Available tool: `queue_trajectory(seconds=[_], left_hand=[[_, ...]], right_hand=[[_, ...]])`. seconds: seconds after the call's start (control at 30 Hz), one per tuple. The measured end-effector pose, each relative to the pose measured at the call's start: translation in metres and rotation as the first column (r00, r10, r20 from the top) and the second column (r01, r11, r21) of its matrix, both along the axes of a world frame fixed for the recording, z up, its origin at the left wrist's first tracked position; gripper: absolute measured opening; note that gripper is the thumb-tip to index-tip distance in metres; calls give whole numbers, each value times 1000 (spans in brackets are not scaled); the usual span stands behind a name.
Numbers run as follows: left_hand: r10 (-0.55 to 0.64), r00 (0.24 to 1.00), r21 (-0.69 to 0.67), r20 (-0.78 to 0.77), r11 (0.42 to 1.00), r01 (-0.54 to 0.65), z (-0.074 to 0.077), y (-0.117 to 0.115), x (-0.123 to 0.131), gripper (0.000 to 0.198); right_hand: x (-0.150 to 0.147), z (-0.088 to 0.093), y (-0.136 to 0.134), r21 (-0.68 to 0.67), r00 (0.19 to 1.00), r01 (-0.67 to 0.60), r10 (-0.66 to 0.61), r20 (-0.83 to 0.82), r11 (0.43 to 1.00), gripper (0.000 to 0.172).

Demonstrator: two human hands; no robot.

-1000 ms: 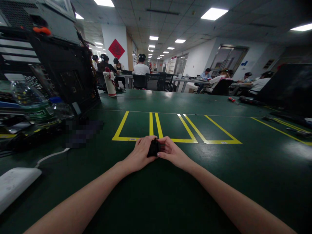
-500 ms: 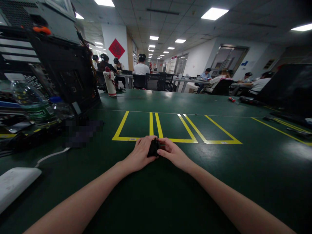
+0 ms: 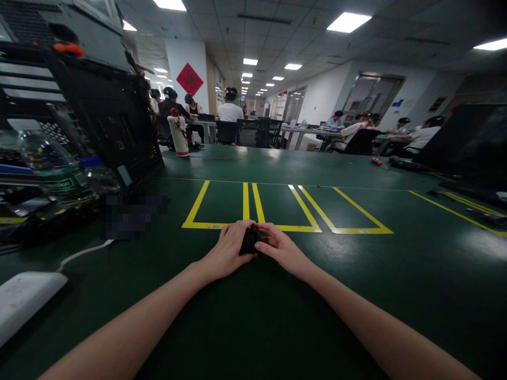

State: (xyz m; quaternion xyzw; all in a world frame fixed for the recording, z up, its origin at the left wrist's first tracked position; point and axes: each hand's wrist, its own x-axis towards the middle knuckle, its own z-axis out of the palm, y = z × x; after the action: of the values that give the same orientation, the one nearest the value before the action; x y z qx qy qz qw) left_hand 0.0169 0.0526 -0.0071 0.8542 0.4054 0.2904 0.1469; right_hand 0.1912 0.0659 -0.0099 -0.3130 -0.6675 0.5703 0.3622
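Observation:
Between my two hands is a small black object, close above or resting on the green table; its kind I cannot make out. My left hand is wrapped over its left side, with the thumb along the near edge. From the right, my right hand pinches the object's right side with thumb and fingers. Much of the object is hidden by the fingers. Both hands are just in front of the yellow tape frames on the table.
At the left stand an open black computer case, a plastic water bottle and a white power strip with a cable. A white cylindrical bottle stands farther back. Dark equipment is at the right. Several people sit at tables behind.

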Motion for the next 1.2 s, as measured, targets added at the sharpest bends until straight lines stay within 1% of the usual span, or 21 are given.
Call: queue_trajectory(seconds=[0.13, 0.23, 0.43, 0.63, 0.77, 0.87, 0.93, 1.1, 1.2], left_hand=[[3, 1000, -12, 0, 1000, -3, 1, 0, 0, 56], [2, 1000, -1, 3, 1000, -2, 0, 1, 0, 57], [-7, 1000, -2, 2, 1000, 7, 0, 1, 0, 56], [12, 1000, -20, 4, 1000, -12, 1, 0, -1, 57], [-4, 1000, 0, -5, 1000, 4, 0, 0, -1, 57], [-5, 1000, 9, -8, 1000, 5, -1, 1, -1, 58], [-3, 1000, 15, -6, 1000, 3, -2, 1, -1, 58], [4, 1000, 22, 1, 1000, -4, -2, 1, 0, 58], [1, 1000, 14, 0, 1000, -1, -1, 1, 0, 58]], right_hand=[[1, -1, 0, -2, 998, -52, 51, -20, 999, 33], [0, -1, -2, 21, 997, -51, 52, -48, 998, 36], [0, 2, -3, -12, 1000, 2, -2, -15, 1000, 22], [0, 3, -3, 34, 998, 19, -21, 53, 999, 35], [1, 1, -5, 137, 994, 19, -33, 102, 990, 35], [2, 0, -6, 191, 994, 19, -39, 101, 981, 36], [2, -1, -6, 180, 997, 11, -26, 79, 984, 34], [0, 0, -5, 83, 999, 29, -32, 29, 996, 24], [0, 1, -5, 108, 998, 40, -46, 48, 993, 31]])
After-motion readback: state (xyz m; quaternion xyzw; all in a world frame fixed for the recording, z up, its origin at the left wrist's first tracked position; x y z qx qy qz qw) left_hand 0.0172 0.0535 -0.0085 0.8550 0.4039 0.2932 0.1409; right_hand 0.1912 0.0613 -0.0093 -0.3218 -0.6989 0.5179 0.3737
